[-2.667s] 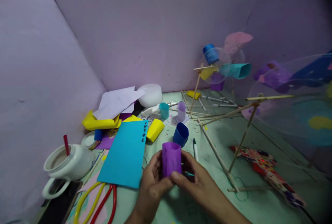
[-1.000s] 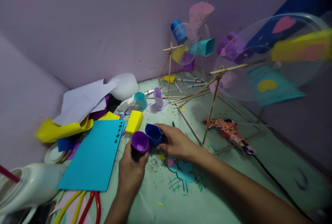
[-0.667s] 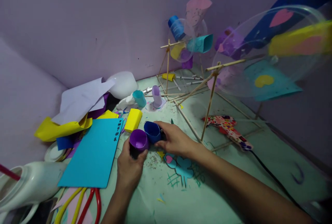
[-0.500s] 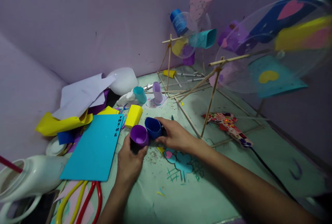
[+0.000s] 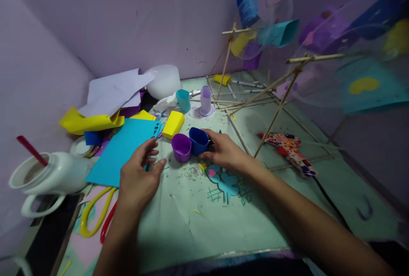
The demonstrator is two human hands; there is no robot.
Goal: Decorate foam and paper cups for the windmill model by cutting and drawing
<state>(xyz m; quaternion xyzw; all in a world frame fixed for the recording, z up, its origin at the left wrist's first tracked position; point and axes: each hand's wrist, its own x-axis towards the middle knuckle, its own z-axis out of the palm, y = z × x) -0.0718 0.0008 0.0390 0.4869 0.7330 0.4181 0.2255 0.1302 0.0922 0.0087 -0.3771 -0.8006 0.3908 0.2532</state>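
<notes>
My right hand (image 5: 222, 149) grips the right side of a dark blue paper cup (image 5: 198, 142), thumb in front and fingers behind. Touching its left side, or nearly so, stands a purple paper cup (image 5: 182, 149). My left hand (image 5: 140, 176) is empty, fingers apart, just left of the purple cup and over the edge of a turquoise sheet (image 5: 116, 148) with black writing. A yellow paper tube (image 5: 173, 124) lies behind the purple cup. Farther back stand a teal paper cup (image 5: 183, 101) and a lilac paper tube (image 5: 206, 99).
Stick frames (image 5: 277, 103) carrying clear discs with paper cups fill the right. A patterned glue gun (image 5: 289, 150) lies under them, its cord running forward. At left are a tipped white jug (image 5: 68, 173), scissors (image 5: 96, 212) and piled paper sheets (image 5: 111, 93).
My left hand has let go of the purple cup and moved left, opening. My right hand stays on the blue cup. The view has shifted, so things sit higher in it.
</notes>
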